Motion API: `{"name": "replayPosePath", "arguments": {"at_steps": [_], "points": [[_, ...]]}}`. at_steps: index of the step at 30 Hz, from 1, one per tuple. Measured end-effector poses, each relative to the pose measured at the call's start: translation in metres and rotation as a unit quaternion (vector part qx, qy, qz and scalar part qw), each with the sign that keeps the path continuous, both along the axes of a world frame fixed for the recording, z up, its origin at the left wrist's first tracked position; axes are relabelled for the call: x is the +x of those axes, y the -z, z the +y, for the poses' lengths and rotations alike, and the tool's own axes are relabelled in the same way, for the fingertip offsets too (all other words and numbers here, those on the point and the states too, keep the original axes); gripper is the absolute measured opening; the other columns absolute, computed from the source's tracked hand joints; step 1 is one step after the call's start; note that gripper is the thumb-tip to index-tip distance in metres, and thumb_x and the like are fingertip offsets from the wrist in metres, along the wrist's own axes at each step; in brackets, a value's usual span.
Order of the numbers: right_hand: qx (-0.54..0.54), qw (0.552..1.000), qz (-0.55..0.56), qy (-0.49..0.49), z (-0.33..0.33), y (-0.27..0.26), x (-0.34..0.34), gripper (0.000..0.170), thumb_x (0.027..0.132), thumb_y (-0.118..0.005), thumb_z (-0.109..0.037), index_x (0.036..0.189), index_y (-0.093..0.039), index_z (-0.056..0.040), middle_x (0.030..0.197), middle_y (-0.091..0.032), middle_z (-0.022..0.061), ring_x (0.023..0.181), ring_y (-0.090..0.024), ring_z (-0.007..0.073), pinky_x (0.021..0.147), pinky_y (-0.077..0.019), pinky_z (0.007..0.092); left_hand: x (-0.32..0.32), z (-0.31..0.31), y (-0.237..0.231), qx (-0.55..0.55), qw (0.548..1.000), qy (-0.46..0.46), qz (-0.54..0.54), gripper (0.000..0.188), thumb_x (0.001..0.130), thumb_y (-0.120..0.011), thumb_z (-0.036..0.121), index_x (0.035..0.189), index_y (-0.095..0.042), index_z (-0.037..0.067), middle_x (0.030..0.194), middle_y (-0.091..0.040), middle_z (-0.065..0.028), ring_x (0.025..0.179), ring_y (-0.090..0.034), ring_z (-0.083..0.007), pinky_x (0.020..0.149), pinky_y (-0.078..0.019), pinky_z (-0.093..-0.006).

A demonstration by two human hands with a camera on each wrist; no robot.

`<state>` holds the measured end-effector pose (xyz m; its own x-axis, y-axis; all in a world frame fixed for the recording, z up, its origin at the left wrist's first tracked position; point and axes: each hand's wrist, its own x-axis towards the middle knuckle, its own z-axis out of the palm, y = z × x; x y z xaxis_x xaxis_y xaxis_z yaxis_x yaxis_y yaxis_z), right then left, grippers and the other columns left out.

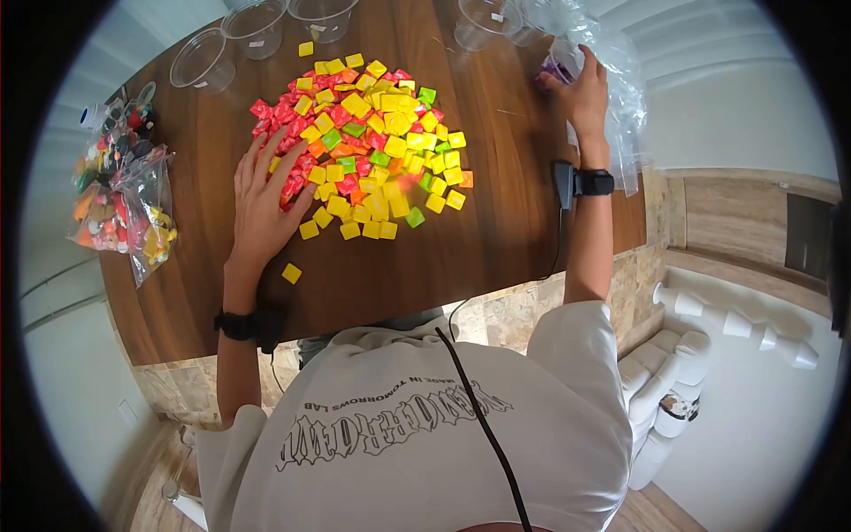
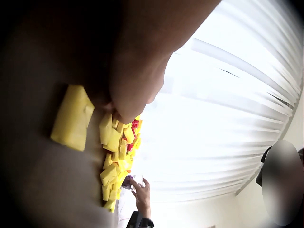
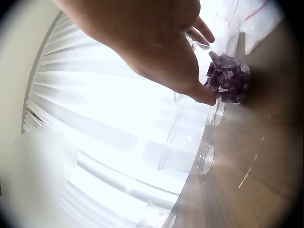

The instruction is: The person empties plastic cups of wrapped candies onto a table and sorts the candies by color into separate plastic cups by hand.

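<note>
My left hand lies with spread fingers along the left edge of a pile of wrapped candies, its fingertips over the red ones. Yellow candies dominate the pile, mixed with red, green and orange. At the table's back right, my right hand holds a clear plastic cup, thumb on one side and fingers on the other. Purple wrapped candies fill its lower part. In the left wrist view, a single yellow candy sits close to the left hand, apart from the pile.
Clear cups stand along the back left edge, with another cup at the back right. Crumpled clear plastic bags lie beyond the right hand. Bags of colourful small items sit at the left edge. A dark device is beside the right wrist.
</note>
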<state>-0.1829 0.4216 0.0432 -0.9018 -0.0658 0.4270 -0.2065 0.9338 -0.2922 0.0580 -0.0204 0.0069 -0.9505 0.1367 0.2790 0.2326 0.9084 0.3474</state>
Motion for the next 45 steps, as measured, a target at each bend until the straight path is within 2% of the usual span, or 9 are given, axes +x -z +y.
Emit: {"name": "replayPosePath", "arguments": {"at_steps": [12,17,23,26,33,35,36,40,45], "points": [[0.079,0.994,0.054,-0.054,0.0,0.015,-0.056,0.092,0.076,-0.084,-0.046,0.151,-0.045,-0.0103,0.149,-0.045,0.0328,0.14,-0.041,0.0477,0.118,-0.0308,0.0522,0.0,0.001,-0.003,0.02,1.0,0.002,0.009,0.056,0.089,-0.072,0.013,0.143,-0.058,0.013,0.158,-0.045,-0.0094,0.149,-0.036,-0.0371,0.121,-0.0297,-0.0504],[0.066,0.98,0.062,-0.179,-0.018,-0.031,-0.058,0.07,0.081,-0.076,-0.042,0.142,-0.059,-0.0117,0.147,-0.055,0.023,0.141,-0.045,0.0364,0.12,-0.026,0.048,-0.023,0.014,-0.042,0.084,0.993,0.069,0.051,0.049,0.09,-0.071,0.011,0.138,-0.062,0.011,0.149,-0.055,-0.0088,0.137,-0.051,-0.034,0.114,-0.0408,-0.0455],[0.075,0.982,0.027,-0.173,-0.035,-0.012,-0.11,0.042,0.083,-0.073,-0.032,0.122,-0.075,-0.0172,0.116,-0.073,0.0221,0.11,-0.068,0.0386,0.112,-0.0397,0.0462,-0.174,0.104,-0.088,0.035,0.97,0.218,0.103,0.047,0.094,-0.068,0.023,0.138,-0.058,0.01,0.144,-0.057,-0.0076,0.107,-0.068,-0.0351,0.089,-0.0569,-0.0459],[0.025,0.997,0.004,-0.078,-0.051,-0.006,-0.106,0.027,0.088,-0.073,-0.035,0.099,-0.082,-0.0117,0.076,-0.072,0.0231,0.079,-0.072,0.0426,0.084,-0.057,0.044,-0.239,0.149,-0.072,-0.047,0.979,0.192,0.057,0.039,0.094,-0.066,0.027,0.127,-0.06,0.007,0.142,-0.058,-0.0118,0.106,-0.068,-0.0386,0.088,-0.0575,-0.0489],[-0.083,0.992,-0.059,-0.079,-0.059,-0.013,-0.12,0.035,0.089,-0.075,-0.04,0.108,-0.08,-0.0124,0.07,-0.073,0.0173,0.069,-0.073,0.0347,0.077,-0.0578,0.0407,-0.294,0.145,-0.043,-0.139,0.982,0.122,-0.045,0.031,0.093,-0.068,0.021,0.12,-0.065,0.006,0.135,-0.062,-0.0142,0.113,-0.066,-0.0379,0.092,-0.056,-0.0482],[-0.126,0.985,-0.103,-0.055,-0.068,-0.011,-0.13,0.032,0.09,-0.074,-0.037,0.108,-0.08,-0.0117,0.081,-0.076,0.0148,0.084,-0.075,0.0315,0.081,-0.0568,0.0396,-0.291,0.133,-0.036,-0.079,0.976,0.138,0.146,0.016,0.094,-0.061,0.007,0.093,-0.068,-0.007,0.097,-0.071,-0.025,0.084,-0.074,-0.0374,0.068,-0.0609,-0.0435],[-0.159,0.975,-0.135,-0.076,-0.073,-0.02,-0.123,0.034,0.096,-0.069,-0.025,0.113,-0.073,0.0039,0.081,-0.073,0.0178,0.074,-0.072,0.0209,0.068,-0.0548,0.033,-0.278,0.134,-0.057,-0.055,0.99,0.116,0.049,0.017,0.088,-0.061,0.002,0.099,-0.07,-0.007,0.103,-0.071,-0.0279,0.1,-0.07,-0.0442,0.082,-0.0602,-0.0484],[-0.163,0.976,-0.131,-0.069,-0.083,-0.039,-0.108,0.033,0.095,-0.07,-0.024,0.111,-0.074,0.0035,0.088,-0.075,0.0205,0.082,-0.075,0.0262,0.076,-0.0565,0.0348,-0.265,0.129,-0.065,-0.049,0.992,0.105,0.057,0.017,0.092,-0.06,0.005,0.1,-0.071,-0.006,0.106,-0.071,-0.0265,0.1,-0.071,-0.0421,0.081,-0.0603,-0.0463],[-0.1,0.959,0.213,-0.154,-0.064,-0.063,-0.032,0.031,0.1,-0.064,-0.028,0.106,-0.075,0.0002,0.099,-0.076,0.0183,0.085,-0.072,0.0341,0.084,-0.0558,0.0416,-0.168,0.082,-0.072,0.079,0.973,0.142,0.165,0.035,0.092,-0.071,0.02,0.124,-0.068,0.005,0.129,-0.065,-0.0168,0.122,-0.061,-0.0355,0.101,-0.0514,-0.0451]]}}
